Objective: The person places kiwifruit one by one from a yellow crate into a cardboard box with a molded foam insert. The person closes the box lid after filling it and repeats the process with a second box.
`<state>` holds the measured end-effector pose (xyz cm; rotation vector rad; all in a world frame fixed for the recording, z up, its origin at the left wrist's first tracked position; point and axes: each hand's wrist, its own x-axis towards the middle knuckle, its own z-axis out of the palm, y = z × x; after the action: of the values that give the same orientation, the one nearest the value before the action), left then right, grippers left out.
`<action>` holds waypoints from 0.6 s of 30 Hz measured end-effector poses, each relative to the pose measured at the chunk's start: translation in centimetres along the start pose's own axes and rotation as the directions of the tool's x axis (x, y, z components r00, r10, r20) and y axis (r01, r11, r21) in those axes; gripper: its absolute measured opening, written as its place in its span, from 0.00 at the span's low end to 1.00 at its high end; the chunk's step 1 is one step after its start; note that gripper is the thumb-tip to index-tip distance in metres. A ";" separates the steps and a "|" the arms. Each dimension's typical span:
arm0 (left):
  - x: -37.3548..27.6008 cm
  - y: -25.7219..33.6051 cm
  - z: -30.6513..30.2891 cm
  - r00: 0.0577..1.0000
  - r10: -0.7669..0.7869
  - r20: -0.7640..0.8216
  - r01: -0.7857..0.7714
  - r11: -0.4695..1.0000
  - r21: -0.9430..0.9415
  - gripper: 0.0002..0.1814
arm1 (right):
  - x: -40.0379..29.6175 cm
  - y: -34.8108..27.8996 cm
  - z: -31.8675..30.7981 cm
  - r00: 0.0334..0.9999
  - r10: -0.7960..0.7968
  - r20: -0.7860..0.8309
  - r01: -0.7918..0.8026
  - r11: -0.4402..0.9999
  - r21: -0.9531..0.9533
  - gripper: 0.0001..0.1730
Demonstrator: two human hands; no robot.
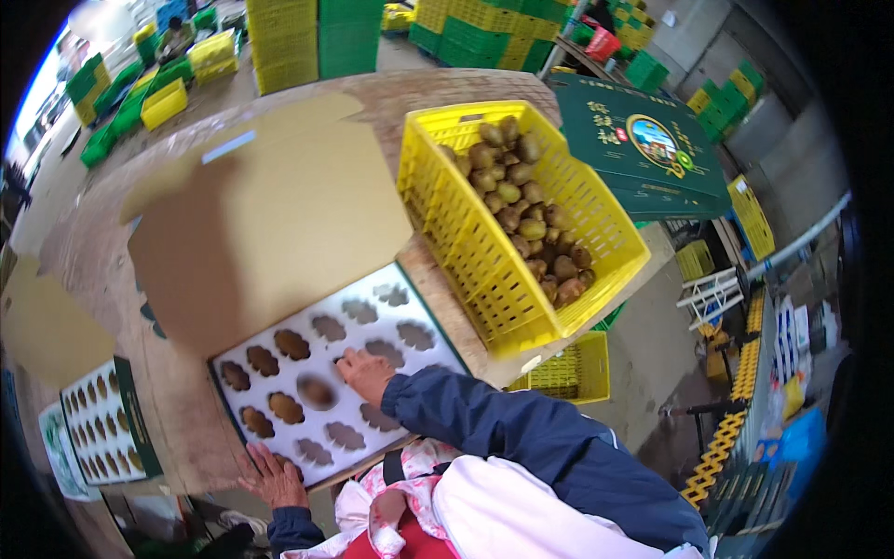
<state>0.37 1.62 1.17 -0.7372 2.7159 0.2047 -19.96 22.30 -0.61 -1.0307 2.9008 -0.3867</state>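
Note:
A white foam insert (346, 444) with rows of scalloped holes lies in a shallow dark-green cardboard box (436, 313) before me. Kiwifruit (286, 407) fill several holes on its left side; those to the right show grey bottoms. One blurred kiwifruit (316, 391) sits at a hole in the middle row. My right hand (367, 374) reaches over the insert just right of it, fingers bent downward; whether they grip anything is hidden. At the box's near left corner, my left hand (276, 481) rests with fingers apart, beside a partly covered kiwifruit.
A yellow plastic crate (447, 223) of kiwifruit stands right of the box. Brown cardboard (314, 189) spreads behind it. Another filled insert (98, 426) lies far left on the wooden table (164, 391). A printed green carton (642, 147) sits beyond the crate. Stacked crates (349, 35) rise behind.

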 end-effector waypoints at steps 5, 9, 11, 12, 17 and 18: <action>0.8 0.7 -1.5 0.992 0.002 0.127 -0.018 0.992 0.127 0.36 | -0.6 0.5 1.3 0.990 -0.005 -0.138 0.012 0.999 0.052 0.08; 2.0 -1.5 1.0 0.995 -0.022 0.093 0.001 0.976 0.216 0.37 | -2.9 -0.4 -8.6 0.960 -0.167 0.224 0.060 0.906 0.419 0.27; 3.0 -1.6 1.6 0.995 -0.017 0.096 -0.005 0.974 0.228 0.38 | -5.4 2.2 -14.5 0.870 -0.484 0.090 0.272 0.625 0.732 0.32; 1.4 -1.1 0.5 0.997 -0.072 -0.008 0.072 0.991 0.114 0.42 | -6.2 3.9 -18.8 0.810 -0.582 -0.073 0.434 0.510 0.743 0.30; -0.1 13.1 -11.4 0.691 0.435 -0.577 -0.603 0.788 -0.128 0.33 | -9.2 24.4 -29.9 0.957 -0.226 -0.182 0.279 0.889 0.364 0.26; -0.1 17.7 -14.2 0.642 0.531 -0.553 -0.716 0.673 -0.185 0.31 | -10.9 29.5 -29.9 0.995 -0.082 -0.060 0.091 0.980 0.175 0.28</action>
<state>-12.37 13.76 15.49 0.2054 3.3421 0.8648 -33.15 57.76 20.57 -1.1365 2.8082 -0.6725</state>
